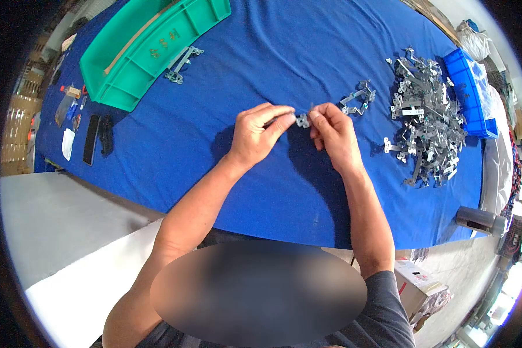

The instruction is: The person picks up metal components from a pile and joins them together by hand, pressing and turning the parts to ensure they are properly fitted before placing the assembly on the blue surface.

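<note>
My left hand (pixel 260 134) and my right hand (pixel 335 134) are raised over the blue cloth (pixel 284 203), close to each other. Between their fingertips is a small metal bracket (pixel 302 120), pinched from both sides. Fingers cover its ends, so its full shape is hidden. Beyond my right hand, a few metal pieces (pixel 359 100) lie in a loose group. Farther right a large heap of similar metal brackets (pixel 426 124) is spread on the cloth.
A green bin (pixel 113 87) stands at the upper left, with metal parts (pixel 182 65) beside it. A blue crate (pixel 467 93) is behind the heap. A dark phone-like object (pixel 91 139) lies at left, and a tumbler (pixel 480 220) at the right edge.
</note>
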A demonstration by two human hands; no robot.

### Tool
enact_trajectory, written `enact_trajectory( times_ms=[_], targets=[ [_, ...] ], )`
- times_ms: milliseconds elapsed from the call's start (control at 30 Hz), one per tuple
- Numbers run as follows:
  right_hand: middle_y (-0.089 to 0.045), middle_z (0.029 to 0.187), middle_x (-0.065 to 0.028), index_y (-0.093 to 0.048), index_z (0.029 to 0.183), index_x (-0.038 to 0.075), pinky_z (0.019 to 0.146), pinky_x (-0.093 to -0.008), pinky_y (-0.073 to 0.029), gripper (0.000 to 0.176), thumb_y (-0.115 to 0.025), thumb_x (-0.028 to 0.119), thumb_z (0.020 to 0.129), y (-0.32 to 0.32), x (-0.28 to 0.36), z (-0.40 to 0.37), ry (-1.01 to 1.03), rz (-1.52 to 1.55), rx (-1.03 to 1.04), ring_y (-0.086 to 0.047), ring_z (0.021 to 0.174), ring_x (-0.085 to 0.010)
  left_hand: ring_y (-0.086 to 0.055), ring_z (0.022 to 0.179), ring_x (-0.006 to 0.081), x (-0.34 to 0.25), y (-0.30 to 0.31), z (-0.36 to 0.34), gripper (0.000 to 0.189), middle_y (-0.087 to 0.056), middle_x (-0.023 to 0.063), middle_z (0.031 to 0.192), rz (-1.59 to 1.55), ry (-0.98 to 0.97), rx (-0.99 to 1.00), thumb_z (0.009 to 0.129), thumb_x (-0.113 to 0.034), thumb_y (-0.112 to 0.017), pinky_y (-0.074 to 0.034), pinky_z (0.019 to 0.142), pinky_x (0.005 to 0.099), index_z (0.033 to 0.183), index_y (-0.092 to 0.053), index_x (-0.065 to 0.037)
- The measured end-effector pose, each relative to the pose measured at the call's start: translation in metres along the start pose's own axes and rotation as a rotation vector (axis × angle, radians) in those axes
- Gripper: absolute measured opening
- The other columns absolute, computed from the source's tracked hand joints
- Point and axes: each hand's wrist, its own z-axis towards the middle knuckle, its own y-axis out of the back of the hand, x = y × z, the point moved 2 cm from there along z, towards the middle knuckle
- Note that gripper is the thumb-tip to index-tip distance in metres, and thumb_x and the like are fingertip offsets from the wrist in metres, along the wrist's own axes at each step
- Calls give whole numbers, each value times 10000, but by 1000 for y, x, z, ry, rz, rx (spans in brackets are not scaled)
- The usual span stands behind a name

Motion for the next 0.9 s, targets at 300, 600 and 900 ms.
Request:
enact_trajectory(
  times_ms=[300,600,900],
  targets=[
    [-671,840,-25,-666,1044,16,500,-203,-430,151,-598,150,1025,-7,4,-4,29,-118,59,-550,647,-46,-703,771,159,8,1,0,160,-745,118,880,-93,82,-77,917,-122,-739,-531,659,297,1010,-751,8],
    [-672,847,-24,-667,1043,12,507,-208,-438,153,-599,147,1024,-7,5,-4,32,-130,59,-557,659,-52,-704,762,186,7,2,0,155,-740,132,880,-85,102,-108,917,-115,-732,-536,671,301,1006,-749,11],
    [-670,849,-22,-666,1050,15,511,-205,-444,138,-601,134,1022,-7,2,-3,54,-181,58,-558,654,-51,-716,777,197,5,3,1,165,-747,133,883,-21,42,-47,915,-124,-735,-542,677,311,1010,-750,10]
  ],
)
